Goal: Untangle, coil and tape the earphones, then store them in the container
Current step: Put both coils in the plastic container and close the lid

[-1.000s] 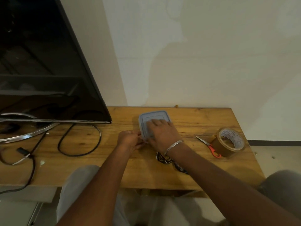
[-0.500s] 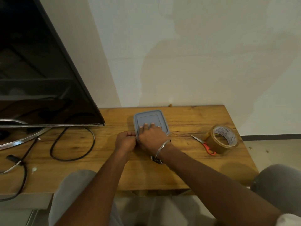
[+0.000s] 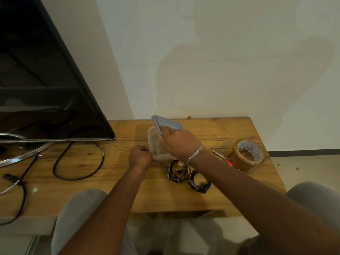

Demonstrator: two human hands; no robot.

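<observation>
Right hand (image 3: 181, 142): I see fingers pinching the tilted grey-blue plastic lid (image 3: 166, 124).
Left hand (image 3: 140, 157): curled shut against the clear plastic container (image 3: 155, 144) at 9 o'clock.
Open room: bare wooden table (image 3: 117, 188) at 6 o'clock.

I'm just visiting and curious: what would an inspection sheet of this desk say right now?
Surface: wooden table, against a pale wall.
Job's things: clear container open, looks empty; blue lid lifted and tilted; two coiled earphones lie side by side on the table, outside the container.
Clutter: tape roll and scissors at the right.
Grippers: left hand steadies the container's near corner; right hand holds the lid.
Cables: black cable looped at the left.
Surroundings: dark TV at the left; floor at the right.
</observation>
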